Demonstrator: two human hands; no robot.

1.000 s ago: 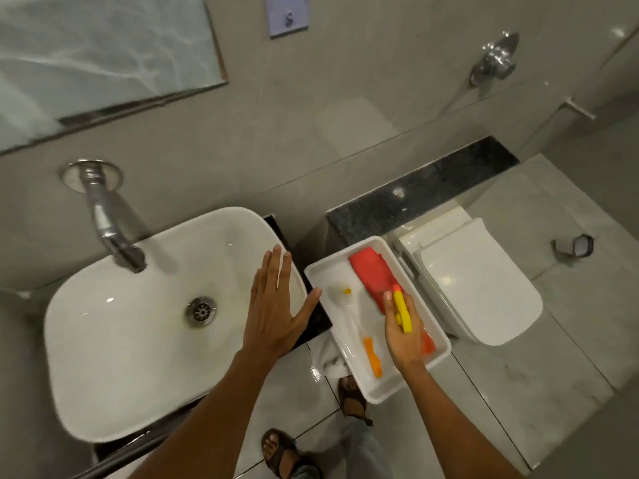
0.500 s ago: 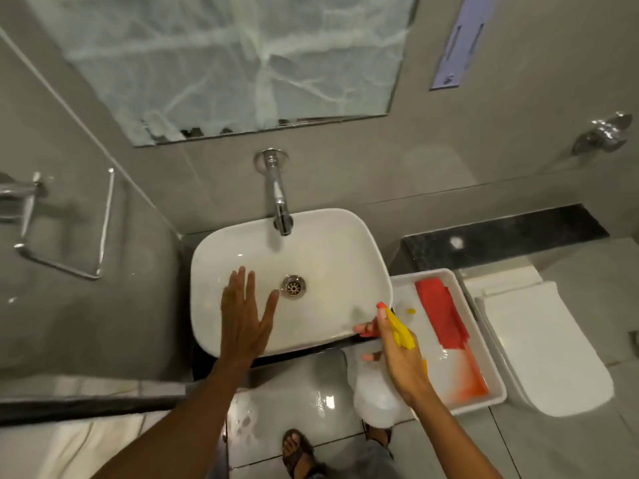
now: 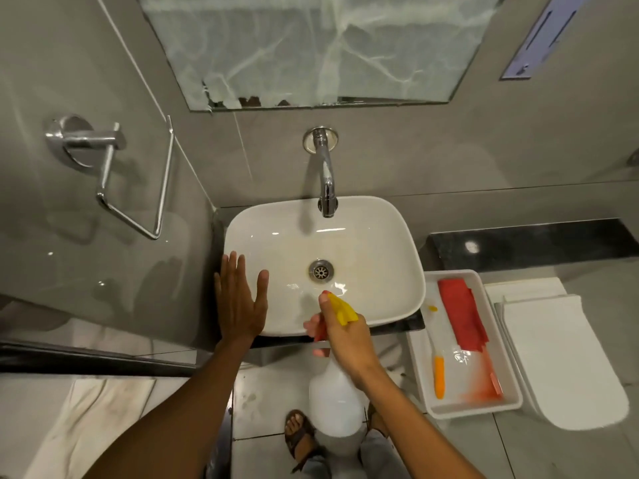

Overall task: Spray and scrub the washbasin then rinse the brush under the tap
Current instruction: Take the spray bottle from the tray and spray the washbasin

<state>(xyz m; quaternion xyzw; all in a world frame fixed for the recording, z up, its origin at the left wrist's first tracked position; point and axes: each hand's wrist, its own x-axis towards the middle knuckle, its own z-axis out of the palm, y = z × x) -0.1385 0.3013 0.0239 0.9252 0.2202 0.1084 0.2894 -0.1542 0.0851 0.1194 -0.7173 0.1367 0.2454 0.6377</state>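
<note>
Change: spray bottle (image 3: 333, 402) lifted out of the tray (image 3: 420, 368), nozzle now at the washbasin (image 3: 397, 236) front rim; spraying looks about to start
Right grip (image 3: 349, 335): closed on bottle neck
Left grip (image 3: 242, 299): open, empty, left of bottle
Room: tap (image 3: 326, 174) beyond grip; brush (image 3: 438, 371) in tray, right of it
</note>
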